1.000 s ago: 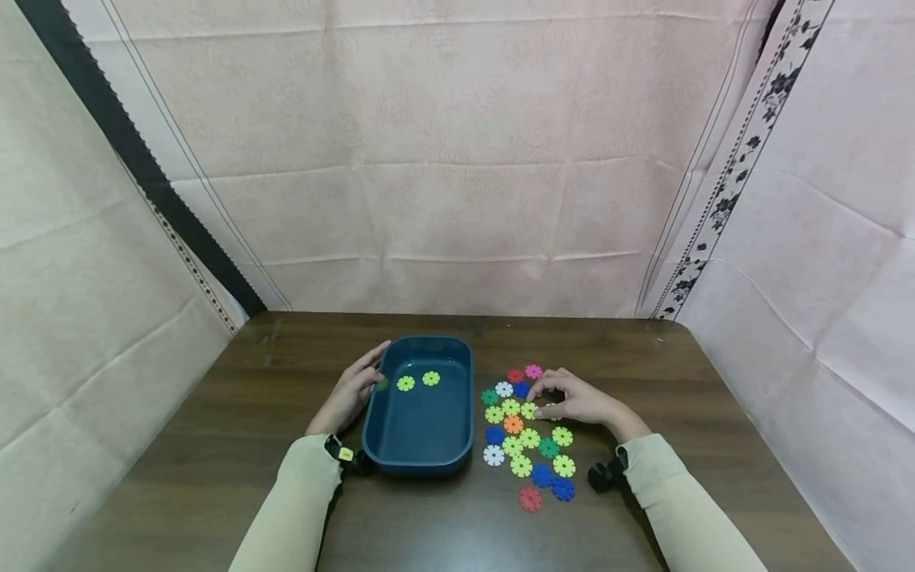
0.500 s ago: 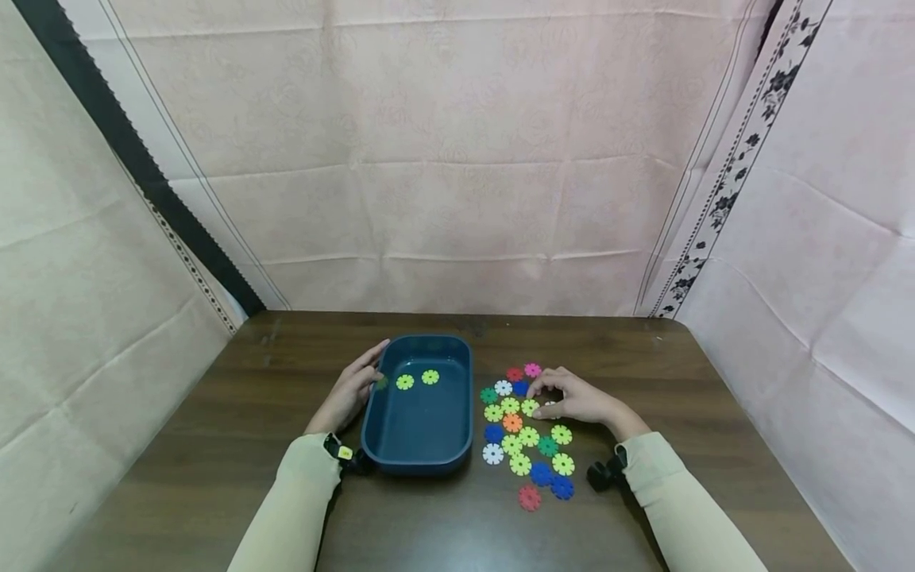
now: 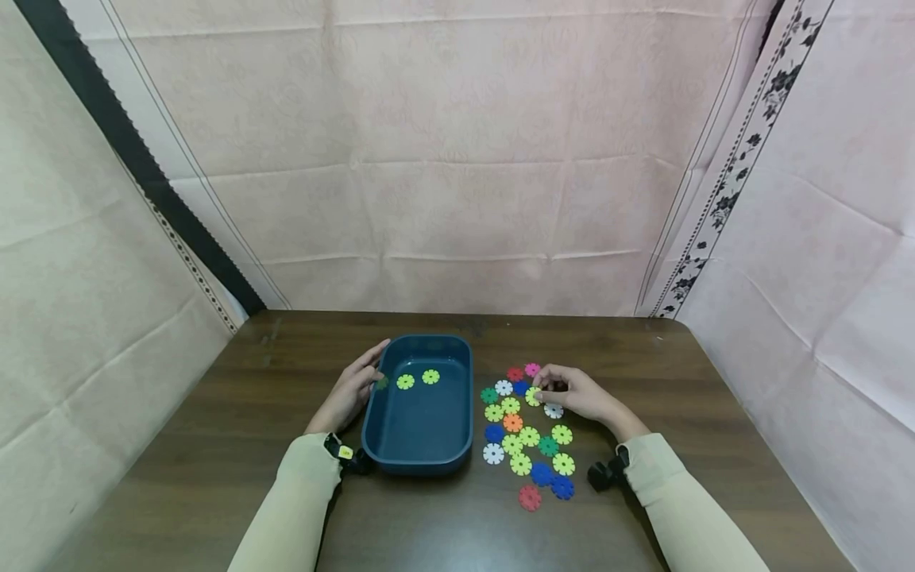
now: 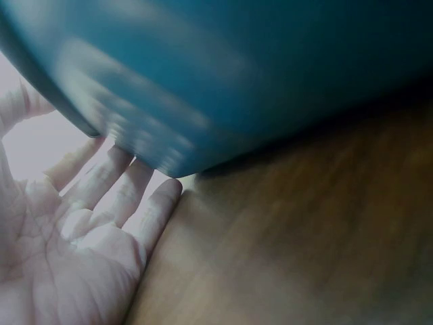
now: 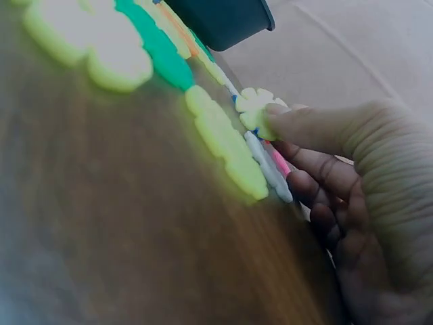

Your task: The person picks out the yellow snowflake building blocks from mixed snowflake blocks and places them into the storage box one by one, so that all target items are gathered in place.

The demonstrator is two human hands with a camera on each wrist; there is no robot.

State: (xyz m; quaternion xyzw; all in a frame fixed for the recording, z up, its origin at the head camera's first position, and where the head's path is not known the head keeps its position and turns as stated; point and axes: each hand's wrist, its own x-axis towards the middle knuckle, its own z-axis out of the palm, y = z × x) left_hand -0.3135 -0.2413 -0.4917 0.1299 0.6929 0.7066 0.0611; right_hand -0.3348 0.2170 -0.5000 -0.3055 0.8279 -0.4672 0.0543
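My left hand (image 3: 350, 393) holds the left rim of a dark blue plastic tub (image 3: 418, 437), thumb over the edge. In the left wrist view, fingers (image 4: 118, 189) lie against its outer wall. Two yellow-green flower-shaped discs (image 3: 405, 382) are on the tub's floor. My right hand (image 3: 579, 395) pinches another yellow-green flower-shaped disc (image 5: 254, 108) between thumb and fingers, raised above the others in the right wrist view. Just below that hand lies a white disc (image 3: 554, 411).
Several flower-shaped discs in yellow-green, blue, white, green, red, pink and orange, such as an orange disc (image 3: 512, 423), spread over the wooden table (image 3: 629, 524) right of the tub. Pale cloth (image 3: 457, 199) hangs behind the table and along both sides.
My right hand has picked up the yellow-green disc and moved it slightly away from me, uncovering the white disc. The left hand and tub stay put.
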